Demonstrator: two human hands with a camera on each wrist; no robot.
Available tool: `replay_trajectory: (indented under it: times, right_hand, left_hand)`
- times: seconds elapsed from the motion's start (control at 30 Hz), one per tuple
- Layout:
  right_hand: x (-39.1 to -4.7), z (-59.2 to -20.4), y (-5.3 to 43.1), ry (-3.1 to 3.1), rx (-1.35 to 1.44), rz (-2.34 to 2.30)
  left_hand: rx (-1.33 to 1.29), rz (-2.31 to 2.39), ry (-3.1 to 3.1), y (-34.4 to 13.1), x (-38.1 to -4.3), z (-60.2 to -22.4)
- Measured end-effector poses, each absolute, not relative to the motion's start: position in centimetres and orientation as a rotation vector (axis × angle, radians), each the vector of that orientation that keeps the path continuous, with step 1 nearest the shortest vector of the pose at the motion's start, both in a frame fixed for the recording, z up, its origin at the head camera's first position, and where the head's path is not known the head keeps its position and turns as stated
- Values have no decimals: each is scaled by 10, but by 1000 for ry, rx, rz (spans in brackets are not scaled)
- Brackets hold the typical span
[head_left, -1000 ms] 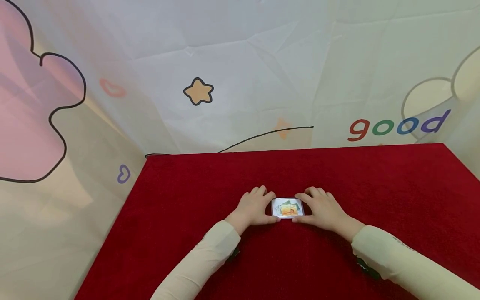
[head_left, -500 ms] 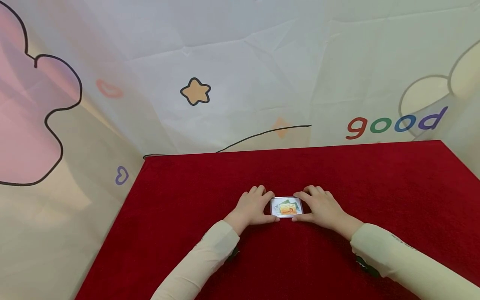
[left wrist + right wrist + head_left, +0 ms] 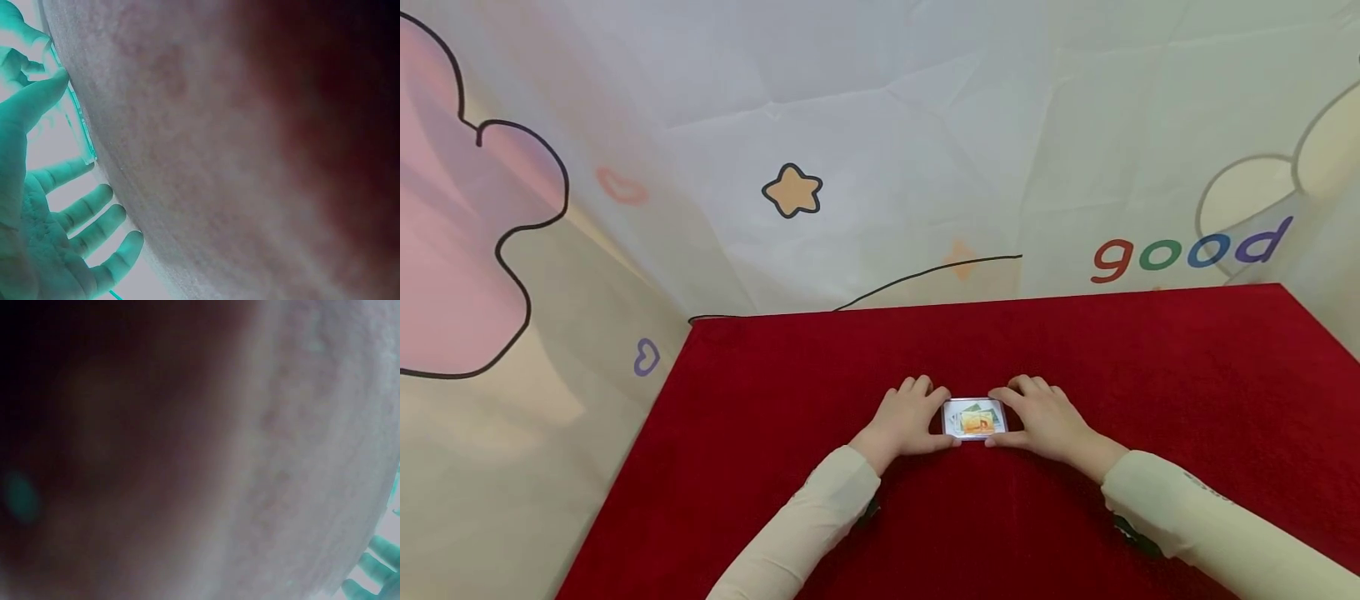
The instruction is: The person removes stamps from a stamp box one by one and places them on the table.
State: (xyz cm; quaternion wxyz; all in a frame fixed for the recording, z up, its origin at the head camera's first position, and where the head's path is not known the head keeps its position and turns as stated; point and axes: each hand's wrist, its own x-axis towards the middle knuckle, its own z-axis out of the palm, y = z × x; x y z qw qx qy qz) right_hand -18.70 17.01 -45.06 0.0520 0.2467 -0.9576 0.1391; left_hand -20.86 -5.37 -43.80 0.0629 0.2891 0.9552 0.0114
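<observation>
A small flat rectangular case [image 3: 973, 418] with a clear rim lies on the red cloth in the head view. Green and orange pictures show on its pale face. At its left end, my left hand [image 3: 906, 421] pinches it, thumb on the near edge and index finger on the far edge. The right hand [image 3: 1048, 421] grips the opposite end the same way. In the left wrist view the case [image 3: 81, 128] appears edge-on, beside the left hand's thumb and spread fingers [image 3: 100, 237]. Only a few right-hand fingers [image 3: 375, 569] show at the corner of the right wrist view.
The red cloth [image 3: 820, 367] covers the table. Behind it hangs a pale printed backdrop [image 3: 895, 167] with a star and the word "good", folding round at the left side. Both forearms, in light sleeves [image 3: 805, 517], reach in from the near edge.
The hands keep their hold on the case, which stays in place. Only the head view has shifted slightly.
</observation>
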Motion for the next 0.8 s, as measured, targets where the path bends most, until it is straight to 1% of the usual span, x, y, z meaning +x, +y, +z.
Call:
replay_trajectory:
  times: [0.8]
  right_hand:
    - [-186,-452,172,-2916,735,460]
  left_hand:
    - [860,110,2884,-55,-207,-437]
